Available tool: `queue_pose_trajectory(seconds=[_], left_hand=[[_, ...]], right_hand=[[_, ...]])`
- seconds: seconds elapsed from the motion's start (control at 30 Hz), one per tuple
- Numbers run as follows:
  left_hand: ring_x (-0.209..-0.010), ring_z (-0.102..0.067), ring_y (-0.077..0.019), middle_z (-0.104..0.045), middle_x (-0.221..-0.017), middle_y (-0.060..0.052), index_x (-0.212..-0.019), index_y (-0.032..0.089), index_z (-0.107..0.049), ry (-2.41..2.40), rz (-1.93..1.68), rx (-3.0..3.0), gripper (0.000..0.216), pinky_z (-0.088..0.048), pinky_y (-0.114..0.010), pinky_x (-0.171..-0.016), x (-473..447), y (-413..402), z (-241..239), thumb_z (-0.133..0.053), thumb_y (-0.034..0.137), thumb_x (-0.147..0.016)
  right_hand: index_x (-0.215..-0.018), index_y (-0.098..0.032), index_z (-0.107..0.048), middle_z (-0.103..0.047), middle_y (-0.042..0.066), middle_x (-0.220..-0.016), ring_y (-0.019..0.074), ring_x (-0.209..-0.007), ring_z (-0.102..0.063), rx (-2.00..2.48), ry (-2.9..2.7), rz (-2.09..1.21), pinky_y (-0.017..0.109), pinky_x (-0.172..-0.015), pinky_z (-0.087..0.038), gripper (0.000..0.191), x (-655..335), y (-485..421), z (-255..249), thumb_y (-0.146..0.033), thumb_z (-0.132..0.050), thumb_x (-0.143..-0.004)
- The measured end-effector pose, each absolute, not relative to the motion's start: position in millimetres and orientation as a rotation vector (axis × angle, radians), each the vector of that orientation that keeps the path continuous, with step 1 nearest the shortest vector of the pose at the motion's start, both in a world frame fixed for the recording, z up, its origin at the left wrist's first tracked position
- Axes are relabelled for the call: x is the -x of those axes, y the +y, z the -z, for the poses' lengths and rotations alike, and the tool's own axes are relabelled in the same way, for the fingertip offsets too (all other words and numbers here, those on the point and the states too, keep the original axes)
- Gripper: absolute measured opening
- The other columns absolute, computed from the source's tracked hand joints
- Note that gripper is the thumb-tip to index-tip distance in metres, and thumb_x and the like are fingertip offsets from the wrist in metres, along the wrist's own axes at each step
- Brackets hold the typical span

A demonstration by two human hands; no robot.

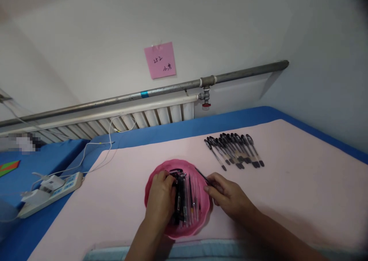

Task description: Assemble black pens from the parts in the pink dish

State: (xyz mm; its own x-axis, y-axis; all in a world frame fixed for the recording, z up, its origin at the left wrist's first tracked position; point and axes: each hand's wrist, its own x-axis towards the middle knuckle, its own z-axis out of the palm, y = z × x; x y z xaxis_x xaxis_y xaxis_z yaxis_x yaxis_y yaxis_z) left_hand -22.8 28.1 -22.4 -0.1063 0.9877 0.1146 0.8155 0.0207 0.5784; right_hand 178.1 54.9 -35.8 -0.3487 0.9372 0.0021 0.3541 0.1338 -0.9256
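Observation:
A pink scalloped basin (205,211) stands before me, holding black pen parts (179,196) and clear pen barrels (188,207). My left hand (161,195) reaches over its left side, fingers curled down among the black parts. What those fingertips grip, if anything, is hidden. At the basin's right rim, my right hand (225,194) pinches a thin dark pen refill (203,175) between thumb and fingers, its far end pointing up and left over the basin. Beyond that hand, several black-capped clear pens (234,150) lie side by side in an overlapping row.
A pale pink mat (115,199) covers much of the blue tabletop (230,117). To the left lie a white power strip (67,186) with plugged-in adapters and loose white cables (110,138). A radiator (149,117) and metal pipe (172,88) run along the wall behind.

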Motion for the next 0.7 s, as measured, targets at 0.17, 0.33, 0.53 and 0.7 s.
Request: queue_pose_trajectory(seconds=[0.17,0.33,0.53,0.7], left_hand=[[-0.07,-0.058,-0.015,-0.064,-0.076,-0.001,-0.077,0.02,-0.065,1.627,-1.269,-1.083,0.009,-0.045,-0.028,-0.068,21,28,14,-0.064,0.019,-0.068],[-0.063,-0.062,-0.0117,-0.066,-0.07,-0.002,-0.078,0.014,-0.064,1.158,-1.374,-0.481,0.023,-0.049,-0.021,-0.057,14,26,0,-0.075,0.018,-0.058],[-0.064,-0.065,-0.0126,-0.069,-0.075,-0.005,-0.078,0.012,-0.066,1.059,-1.359,-0.452,0.025,-0.053,-0.021,-0.058,9,24,-5,-0.078,0.016,-0.056],[-0.063,-0.064,-0.0127,-0.069,-0.075,-0.004,-0.078,0.012,-0.066,1.076,-1.343,-0.529,0.027,-0.053,-0.022,-0.057,8,23,-3,-0.079,0.019,-0.055]], right_hand=[[-0.085,-0.021,-0.058,-0.061,0.002,-0.074,0.0173,-0.069,-0.057,1.207,-1.922,-0.925,0.028,-0.063,-0.044,0.019,-182,49,21,-0.033,-0.043,-0.087],[-0.099,-0.022,-0.059,-0.064,0.004,-0.082,0.0165,-0.075,-0.061,1.005,-2.049,-0.833,0.027,-0.068,-0.047,0.022,-180,37,19,-0.024,-0.039,-0.09],[-0.099,-0.021,-0.059,-0.065,0.005,-0.081,0.0162,-0.072,-0.062,0.934,-2.06,-0.766,0.026,-0.064,-0.048,0.02,-176,34,24,-0.02,-0.041,-0.089],[-0.097,-0.02,-0.059,-0.065,0.005,-0.08,0.0164,-0.071,-0.061,0.943,-2.065,-0.774,0.026,-0.063,-0.048,0.019,-176,32,22,-0.02,-0.042,-0.089]])
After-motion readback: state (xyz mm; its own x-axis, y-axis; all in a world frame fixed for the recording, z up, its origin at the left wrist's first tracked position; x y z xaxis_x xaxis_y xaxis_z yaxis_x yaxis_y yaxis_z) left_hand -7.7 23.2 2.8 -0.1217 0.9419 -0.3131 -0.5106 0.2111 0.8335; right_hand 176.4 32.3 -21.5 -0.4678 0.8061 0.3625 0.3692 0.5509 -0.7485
